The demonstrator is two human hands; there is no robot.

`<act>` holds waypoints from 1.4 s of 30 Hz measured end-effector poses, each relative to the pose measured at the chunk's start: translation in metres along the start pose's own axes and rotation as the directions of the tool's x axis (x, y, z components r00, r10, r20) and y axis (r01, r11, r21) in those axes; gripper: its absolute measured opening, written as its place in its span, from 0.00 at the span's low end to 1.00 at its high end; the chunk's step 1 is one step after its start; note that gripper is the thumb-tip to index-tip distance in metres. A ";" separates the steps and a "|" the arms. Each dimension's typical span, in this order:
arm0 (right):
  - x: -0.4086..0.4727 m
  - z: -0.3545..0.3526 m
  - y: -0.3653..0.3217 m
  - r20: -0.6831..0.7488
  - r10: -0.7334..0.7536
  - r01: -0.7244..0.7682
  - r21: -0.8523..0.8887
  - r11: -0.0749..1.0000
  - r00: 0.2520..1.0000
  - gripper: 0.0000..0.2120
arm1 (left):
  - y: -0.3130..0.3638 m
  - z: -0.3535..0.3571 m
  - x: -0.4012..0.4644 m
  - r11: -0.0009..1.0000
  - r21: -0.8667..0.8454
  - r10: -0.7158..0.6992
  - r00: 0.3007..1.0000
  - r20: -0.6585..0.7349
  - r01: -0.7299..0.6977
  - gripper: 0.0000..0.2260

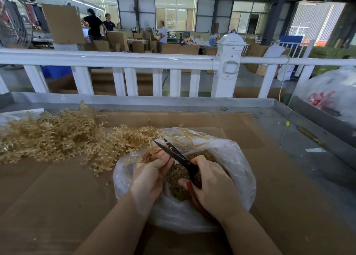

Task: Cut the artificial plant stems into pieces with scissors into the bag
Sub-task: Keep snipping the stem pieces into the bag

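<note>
golden stems (57,137), open scissors (177,156), perhaps half-full bag (231,158)

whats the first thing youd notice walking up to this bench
Front and centre, two bare hands work over an open clear plastic bag half full of tan cut pieces: the right hand grips black scissors with blades parted, and the left hand holds a stem up to them. To the left, a big pile of golden artificial plant stems sprawls across the cardboard-covered table.

Single head-worn view, forward and down, close above the table (269,131).
</note>
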State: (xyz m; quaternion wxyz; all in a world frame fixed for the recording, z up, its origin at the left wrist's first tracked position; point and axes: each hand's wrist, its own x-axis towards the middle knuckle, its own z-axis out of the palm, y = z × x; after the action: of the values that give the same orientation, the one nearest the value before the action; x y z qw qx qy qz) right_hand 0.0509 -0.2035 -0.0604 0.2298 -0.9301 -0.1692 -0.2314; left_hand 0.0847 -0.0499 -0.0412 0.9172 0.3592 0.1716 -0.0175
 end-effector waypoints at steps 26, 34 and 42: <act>0.001 -0.002 -0.003 0.007 -0.008 0.008 0.006 1.000 1.000 0.19 | 0.005 -0.001 -0.001 0.998 -0.048 -0.034 0.998 0.050 0.036 0.09; 0.000 -0.002 -0.003 0.039 0.006 -0.005 -0.024 1.000 0.999 0.21 | 0.003 -0.003 0.000 0.999 0.020 -0.047 0.996 0.070 0.046 0.05; 0.002 -0.001 -0.003 0.028 0.012 -0.011 -0.034 0.999 1.000 0.20 | 0.001 -0.004 0.001 0.997 0.041 -0.061 0.995 0.074 0.058 0.04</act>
State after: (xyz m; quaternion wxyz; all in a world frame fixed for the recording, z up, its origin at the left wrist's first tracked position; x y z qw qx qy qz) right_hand 0.0506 -0.2008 -0.0580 0.2128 -0.9380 -0.1631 -0.2199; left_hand 0.0847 -0.0467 -0.0436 0.9150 0.3706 0.1472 -0.0615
